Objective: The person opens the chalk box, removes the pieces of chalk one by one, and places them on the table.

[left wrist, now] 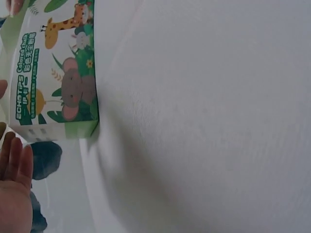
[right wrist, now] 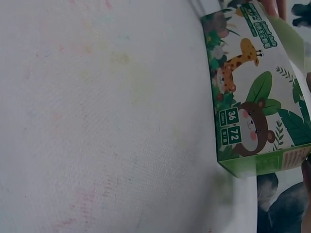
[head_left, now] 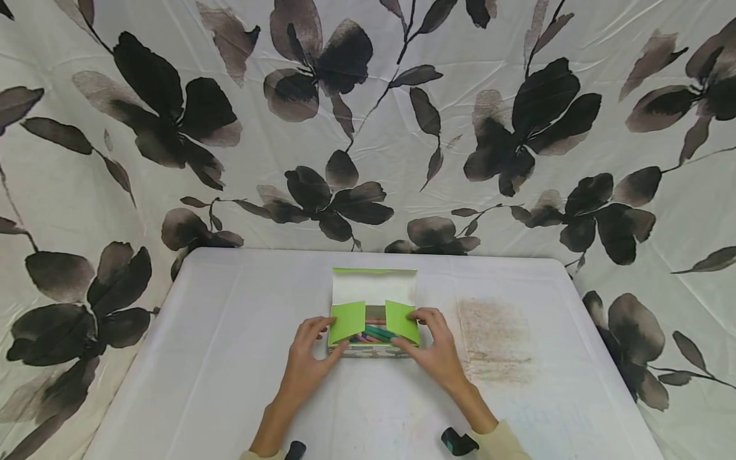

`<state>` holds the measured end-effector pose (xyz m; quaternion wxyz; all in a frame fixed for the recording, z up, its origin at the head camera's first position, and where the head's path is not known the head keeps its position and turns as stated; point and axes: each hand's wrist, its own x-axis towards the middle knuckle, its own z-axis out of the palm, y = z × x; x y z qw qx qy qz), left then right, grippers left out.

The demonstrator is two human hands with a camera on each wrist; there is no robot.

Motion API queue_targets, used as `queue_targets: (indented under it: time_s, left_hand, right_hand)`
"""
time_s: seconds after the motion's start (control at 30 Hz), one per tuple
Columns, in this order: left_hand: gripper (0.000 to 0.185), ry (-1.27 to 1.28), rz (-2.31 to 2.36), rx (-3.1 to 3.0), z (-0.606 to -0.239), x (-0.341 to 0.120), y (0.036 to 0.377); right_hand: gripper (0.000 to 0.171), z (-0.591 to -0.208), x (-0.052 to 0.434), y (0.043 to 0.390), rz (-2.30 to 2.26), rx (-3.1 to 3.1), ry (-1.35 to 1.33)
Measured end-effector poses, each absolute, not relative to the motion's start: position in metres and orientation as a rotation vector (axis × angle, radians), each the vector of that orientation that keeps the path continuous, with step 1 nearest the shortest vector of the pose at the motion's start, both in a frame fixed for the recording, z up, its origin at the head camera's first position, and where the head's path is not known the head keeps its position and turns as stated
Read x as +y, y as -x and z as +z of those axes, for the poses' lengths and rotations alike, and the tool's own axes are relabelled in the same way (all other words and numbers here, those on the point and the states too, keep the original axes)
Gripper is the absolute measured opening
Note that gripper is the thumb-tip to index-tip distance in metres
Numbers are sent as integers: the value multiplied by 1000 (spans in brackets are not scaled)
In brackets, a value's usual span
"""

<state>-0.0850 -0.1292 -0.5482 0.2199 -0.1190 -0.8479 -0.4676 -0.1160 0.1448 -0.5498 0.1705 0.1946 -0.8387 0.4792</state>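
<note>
- From the head view I see both forearms reaching in from the near edge of the white table [head_left: 230, 358], meeting at a small green box [head_left: 372, 348] that sits at the table's middle, a little toward me.
- My left hand [head_left: 307, 361] lies at the box's left end, palm down; its fingers curl up to the left green flap [head_left: 347, 321] and pinch its lower edge between thumb and fingertips.
- My right hand [head_left: 438, 348] mirrors it at the right end; its fingers bend over the right green flap [head_left: 401, 321] and the thumb lies along the box's near right corner.
- The box's lid [head_left: 375, 286] stands open at the back, pale inside, and coloured sticks [head_left: 374, 333] show between the two flaps.
- The left wrist view shows the box's front [left wrist: 58, 73] printed with a giraffe and an elephant; I can read "ECHOTIPS", while the smaller lines beside it are too fine to make out. Straight fingertips [left wrist: 14, 155] show at the frame's edge, lying close together.
- The right wrist view shows the box [right wrist: 252, 102] with a giraffe, a bear and leaves, plus the numbers "36" and "72" on small dark green labels.
- A faint brownish smudge [head_left: 497, 338] marks the table to the right of the box.
- A floral cloth [head_left: 368, 128] with dark blooms hangs behind the table.
</note>
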Motion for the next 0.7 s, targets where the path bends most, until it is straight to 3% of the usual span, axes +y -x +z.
queue_targets:
  time_s: [0.33,0.7]
  left_hand:
    - [41,267,-1292,-2333,-548,-124,85]
    - [25,155,-1562,-2197,-547,-130,78]
  right_hand:
    - [38,-550,145,116,1353,-2321,-549]
    - [34,-534,151,102,1892,-2253,-275]
